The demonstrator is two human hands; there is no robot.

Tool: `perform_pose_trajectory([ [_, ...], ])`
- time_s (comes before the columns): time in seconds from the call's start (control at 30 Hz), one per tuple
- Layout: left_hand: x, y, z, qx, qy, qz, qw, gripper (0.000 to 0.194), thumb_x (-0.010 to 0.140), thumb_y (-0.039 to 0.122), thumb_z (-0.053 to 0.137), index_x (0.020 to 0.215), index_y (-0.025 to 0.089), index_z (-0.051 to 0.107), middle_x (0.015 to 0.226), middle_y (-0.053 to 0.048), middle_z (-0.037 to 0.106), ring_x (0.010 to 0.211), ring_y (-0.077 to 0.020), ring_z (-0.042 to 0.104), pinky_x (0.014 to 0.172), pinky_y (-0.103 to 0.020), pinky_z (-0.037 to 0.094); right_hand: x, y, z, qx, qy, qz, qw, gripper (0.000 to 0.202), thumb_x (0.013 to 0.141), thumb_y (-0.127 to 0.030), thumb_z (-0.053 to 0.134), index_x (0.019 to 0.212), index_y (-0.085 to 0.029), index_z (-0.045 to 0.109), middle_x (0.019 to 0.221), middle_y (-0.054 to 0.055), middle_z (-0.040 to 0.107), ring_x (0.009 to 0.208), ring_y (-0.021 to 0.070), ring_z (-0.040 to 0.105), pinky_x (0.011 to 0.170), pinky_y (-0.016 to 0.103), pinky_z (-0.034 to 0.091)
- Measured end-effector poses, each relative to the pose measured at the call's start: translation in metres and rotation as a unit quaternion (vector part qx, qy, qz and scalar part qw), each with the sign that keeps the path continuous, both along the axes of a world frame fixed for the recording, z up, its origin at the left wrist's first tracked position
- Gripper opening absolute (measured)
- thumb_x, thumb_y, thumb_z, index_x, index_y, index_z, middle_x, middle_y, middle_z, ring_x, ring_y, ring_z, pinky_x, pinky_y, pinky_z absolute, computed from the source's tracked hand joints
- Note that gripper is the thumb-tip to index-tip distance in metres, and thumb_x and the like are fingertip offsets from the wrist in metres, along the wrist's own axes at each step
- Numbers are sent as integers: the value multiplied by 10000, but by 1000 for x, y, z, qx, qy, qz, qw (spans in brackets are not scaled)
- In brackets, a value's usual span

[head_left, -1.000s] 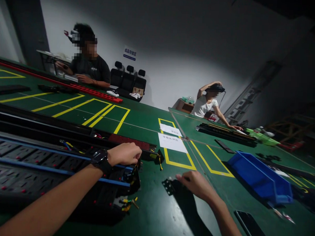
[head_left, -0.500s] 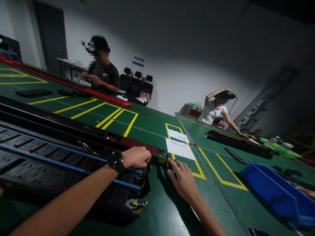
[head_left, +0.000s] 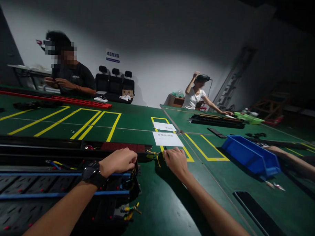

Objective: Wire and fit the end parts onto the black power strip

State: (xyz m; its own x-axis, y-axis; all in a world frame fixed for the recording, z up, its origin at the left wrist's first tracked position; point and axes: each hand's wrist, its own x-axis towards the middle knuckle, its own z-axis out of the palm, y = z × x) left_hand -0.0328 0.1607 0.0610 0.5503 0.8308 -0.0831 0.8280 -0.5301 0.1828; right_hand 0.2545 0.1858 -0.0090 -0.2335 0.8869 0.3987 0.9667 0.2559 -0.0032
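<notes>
My left hand (head_left: 121, 160), with a black watch (head_left: 93, 173) on its wrist, is closed at the right end of a long black assembly (head_left: 64, 185) with blue strips. What its fingers grip is hidden. To its right, my right hand (head_left: 175, 160) has its fingers curled together beside thin yellow wires (head_left: 158, 157) at the end of a black rail (head_left: 76, 153). Whether it pinches a wire is too small to tell. Yellow and green wire ends (head_left: 130, 209) stick out of the assembly's near right corner.
White paper sheets (head_left: 168, 139) lie beyond my right hand. At right are a blue bin (head_left: 249, 155), a phone (head_left: 262, 214) and another person's arm (head_left: 295, 159). Black bars (head_left: 216, 121) lie farther back. Two people (head_left: 76, 77) (head_left: 196, 95) are across the green table (head_left: 167, 208).
The view has swung right and levelled. My right hand's spread fingers have curled in by the yellow wires. My left hand stays closed at the assembly's end.
</notes>
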Motion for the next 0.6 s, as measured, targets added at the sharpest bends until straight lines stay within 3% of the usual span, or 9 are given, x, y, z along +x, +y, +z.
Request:
perform_pose_trajectory([
  [0.13,0,1,2,-15,-2,-2,1000,117,857,214,613,871,196,728,824,-50,730,744,-174,656,653,-273,413,8,2,2,-19,-28,-35,999,470,1092,-347,427,823,-181,775,937,131,790,958,273,653,861,378,384],
  [0.37,1,0,6,-37,1,-3,999,159,860,222,584,894,194,738,850,-53,741,726,-172,636,688,-287,436,-15,-8,-8,-11,-29,18,999,464,1083,-471,454,890,-185,763,957,130,736,982,282,624,841,369,397],
  [0.5,2,0,7,-33,3,-2,999,140,855,214,590,877,188,725,834,-50,738,711,-163,629,654,-280,410,-30,-15,-12,-39,-24,50,998,261,1043,-316,531,943,-178,729,929,102,731,907,245,645,797,336,409],
  [0.6,3,-1,7,-30,-1,-6,1000,133,858,206,591,877,189,721,820,-44,731,708,-155,627,646,-272,402,-35,-19,-9,-50,-9,70,996,233,1021,-261,530,906,-181,716,912,104,735,883,234,662,761,317,424],
])
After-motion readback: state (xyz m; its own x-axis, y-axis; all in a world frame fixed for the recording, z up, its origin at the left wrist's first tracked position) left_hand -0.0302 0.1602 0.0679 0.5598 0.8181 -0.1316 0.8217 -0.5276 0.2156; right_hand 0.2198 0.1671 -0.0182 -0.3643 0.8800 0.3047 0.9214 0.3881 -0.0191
